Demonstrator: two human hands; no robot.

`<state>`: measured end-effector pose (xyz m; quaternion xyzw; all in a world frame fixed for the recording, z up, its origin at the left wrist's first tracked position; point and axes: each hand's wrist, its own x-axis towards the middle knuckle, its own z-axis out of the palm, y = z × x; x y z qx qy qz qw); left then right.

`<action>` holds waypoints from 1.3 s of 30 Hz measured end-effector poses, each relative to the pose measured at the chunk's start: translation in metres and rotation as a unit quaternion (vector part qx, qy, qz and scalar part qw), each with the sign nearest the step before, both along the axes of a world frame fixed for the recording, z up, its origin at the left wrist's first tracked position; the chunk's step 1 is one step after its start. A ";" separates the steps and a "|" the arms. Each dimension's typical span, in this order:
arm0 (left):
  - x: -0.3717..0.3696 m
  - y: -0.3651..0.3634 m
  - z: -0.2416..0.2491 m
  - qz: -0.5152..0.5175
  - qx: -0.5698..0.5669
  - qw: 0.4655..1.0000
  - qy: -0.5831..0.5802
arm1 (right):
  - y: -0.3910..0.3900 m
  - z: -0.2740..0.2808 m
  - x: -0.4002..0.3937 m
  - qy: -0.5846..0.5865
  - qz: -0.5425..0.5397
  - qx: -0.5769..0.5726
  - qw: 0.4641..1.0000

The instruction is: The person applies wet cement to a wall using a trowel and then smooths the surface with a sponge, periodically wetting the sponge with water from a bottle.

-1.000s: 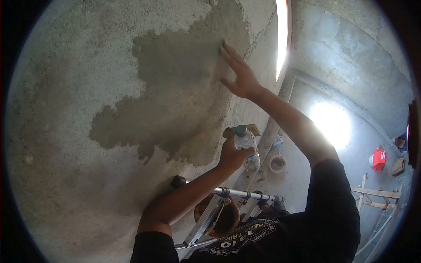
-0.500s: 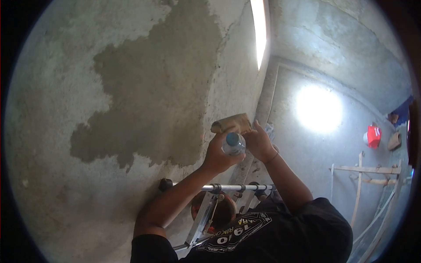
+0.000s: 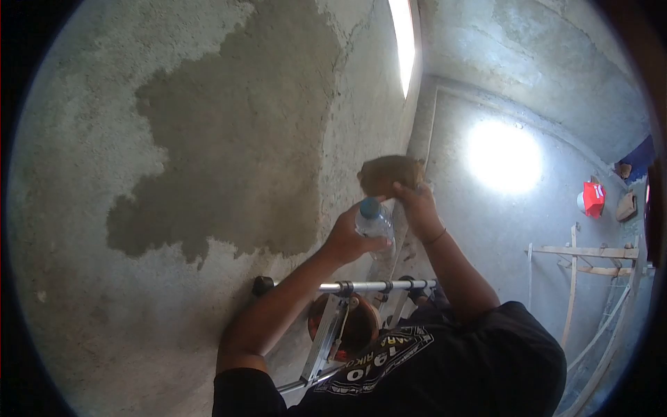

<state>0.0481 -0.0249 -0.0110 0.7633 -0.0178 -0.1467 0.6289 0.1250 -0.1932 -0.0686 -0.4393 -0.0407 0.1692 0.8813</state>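
A clear plastic bottle [image 3: 376, 228] with a blue-green cap stands upright in my left hand [image 3: 347, 238], whose fingers wrap round it. Just beyond the bottle, my right hand [image 3: 419, 207] grips the lower right part of a brown, worn sponge-like block [image 3: 390, 175]; its thumb lies on the block's face. On the grey wall to the left spreads a large dark damp-looking patch [image 3: 236, 146].
A metal ladder [image 3: 375, 285] stands below my hands, with a reddish round bucket [image 3: 345, 323] behind its rungs. A bright narrow opening [image 3: 404, 45] is above. A wooden frame [image 3: 583, 252] and a red item [image 3: 593, 199] are at the right.
The brown block has turned to show a broader face and moved slightly up and right with my right hand. The bottle's body now shows more below its cap.
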 end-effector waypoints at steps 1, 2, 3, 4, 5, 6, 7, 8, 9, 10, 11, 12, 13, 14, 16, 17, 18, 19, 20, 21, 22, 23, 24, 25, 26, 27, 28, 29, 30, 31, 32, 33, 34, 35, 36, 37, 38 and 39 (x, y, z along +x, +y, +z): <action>0.001 0.001 0.000 -0.006 0.005 1.000 0.001 | -0.003 0.003 0.001 -0.056 -0.064 -0.079 0.993; 0.002 0.002 -0.001 -0.012 0.010 1.000 0.000 | -0.008 0.008 0.000 -0.061 -0.071 -0.098 0.991; 0.002 0.002 -0.001 -0.011 0.005 1.000 0.004 | -0.013 0.006 0.003 -0.057 -0.069 -0.103 0.991; 0.002 0.003 -0.002 -0.003 0.009 1.000 0.021 | -0.020 0.004 0.006 -0.093 -0.075 -0.144 0.982; 0.003 0.004 -0.002 0.006 0.013 0.999 0.037 | -0.023 0.004 0.008 -0.129 -0.079 -0.184 0.971; 0.005 0.004 -0.001 -0.005 0.015 0.999 0.047 | -0.027 0.005 0.007 -0.100 -0.078 -0.198 0.972; 0.005 0.003 0.001 -0.002 0.010 0.999 0.051 | -0.028 0.005 0.007 -0.096 -0.074 -0.203 0.972; 0.004 0.002 0.002 0.020 0.057 0.998 0.026 | -0.028 0.004 0.007 -0.065 -0.091 -0.158 0.981; 0.004 0.001 0.003 0.041 0.105 0.994 -0.001 | -0.029 0.004 0.007 -0.035 -0.109 -0.114 0.987; 0.004 0.002 0.006 0.044 0.105 0.993 0.019 | -0.032 0.002 0.007 -0.033 -0.107 -0.120 0.987; 0.005 0.001 0.009 0.045 0.100 0.994 0.022 | -0.035 0.000 0.006 0.005 -0.085 -0.110 0.990; 0.005 0.000 0.013 0.045 0.117 0.992 0.026 | -0.038 -0.002 0.005 0.044 -0.064 -0.100 0.992; 0.005 0.001 0.014 0.044 0.134 0.990 0.030 | -0.038 -0.001 0.002 0.047 -0.062 -0.104 0.991; 0.006 0.003 0.012 0.033 0.135 0.990 0.030 | -0.037 0.003 -0.001 0.080 -0.063 -0.053 0.993; 0.004 0.001 0.019 0.038 0.137 0.990 0.018 | -0.041 -0.002 -0.005 0.121 -0.070 -0.008 0.990; 0.004 0.000 0.022 0.046 0.144 0.988 0.000 | -0.042 -0.011 0.000 0.144 -0.036 0.036 0.988; 0.007 0.007 0.007 0.023 0.113 0.993 0.001 | -0.043 -0.017 0.002 0.164 -0.001 0.082 0.983; 0.007 0.007 0.003 0.022 0.113 0.993 0.002 | -0.045 -0.017 0.000 0.166 -0.002 0.081 0.983; 0.007 0.008 0.001 0.017 0.130 0.991 0.005 | -0.046 -0.015 -0.001 0.174 0.028 0.099 0.979; 0.006 0.010 -0.002 0.013 0.147 0.989 0.009 | -0.047 -0.015 -0.002 0.183 0.059 0.116 0.975; 0.006 0.012 -0.009 0.015 0.147 0.989 0.012 | -0.048 -0.018 -0.002 0.185 0.060 0.115 0.974; 0.007 0.014 -0.016 0.007 0.168 0.985 0.023 | -0.050 -0.022 -0.002 0.189 0.082 0.128 0.970; 0.008 0.016 -0.023 -0.002 0.189 0.981 0.035 | -0.050 -0.025 -0.003 0.193 0.103 0.141 0.966; 0.008 0.016 -0.019 -0.001 0.188 0.981 0.038 | -0.051 -0.023 -0.005 0.196 0.103 0.140 0.965; 0.009 0.016 -0.014 -0.026 0.193 0.979 0.065 | -0.052 -0.018 -0.007 0.202 0.103 0.104 0.968; 0.009 0.015 -0.009 -0.050 0.197 0.975 0.093 | -0.052 -0.016 -0.009 0.208 0.103 0.068 0.970; 0.008 0.014 -0.006 -0.049 0.195 0.975 0.097 | -0.053 -0.017 -0.011 0.212 0.104 0.066 0.969; 0.009 0.012 -0.002 -0.059 0.186 0.975 0.106 | -0.054 -0.019 -0.012 0.209 0.113 0.065 0.969; 0.008 0.011 0.002 -0.069 0.177 0.975 0.114 | -0.054 -0.020 -0.012 0.204 0.122 0.065 0.969; 0.008 0.009 0.008 -0.067 0.176 0.975 0.116 | -0.055 -0.024 -0.013 0.207 0.124 0.064 0.968; 0.007 0.008 0.015 -0.076 0.179 0.972 0.135 | -0.055 -0.029 -0.013 0.212 0.133 0.079 0.965; 0.006 0.007 0.018 -0.085 0.182 0.968 0.153 | -0.054 -0.033 -0.014 0.216 0.141 0.094 0.962; 0.006 0.007 0.018 -0.083 0.181 0.968 0.155 | -0.052 -0.035 -0.015 0.218 0.143 0.094 0.961; 0.006 0.007 0.017 -0.090 0.194 0.961 0.177 | -0.049 -0.036 -0.017 0.228 0.135 0.085 0.960; 0.007 0.007 0.017 -0.097 0.206 0.953 0.199 | -0.047 -0.038 -0.019 0.239 0.126 0.077 0.960; 0.007 0.006 0.016 -0.094 0.207 0.953 0.202 | -0.047 -0.037 -0.020 0.241 0.129 0.077 0.959; 0.007 0.007 0.014 -0.095 0.208 0.954 0.192 | -0.046 -0.037 -0.021 0.237 0.134 0.085 0.958; 0.006 0.008 0.013 -0.094 0.210 0.956 0.183 | -0.045 -0.036 -0.023 0.234 0.141 0.094 0.957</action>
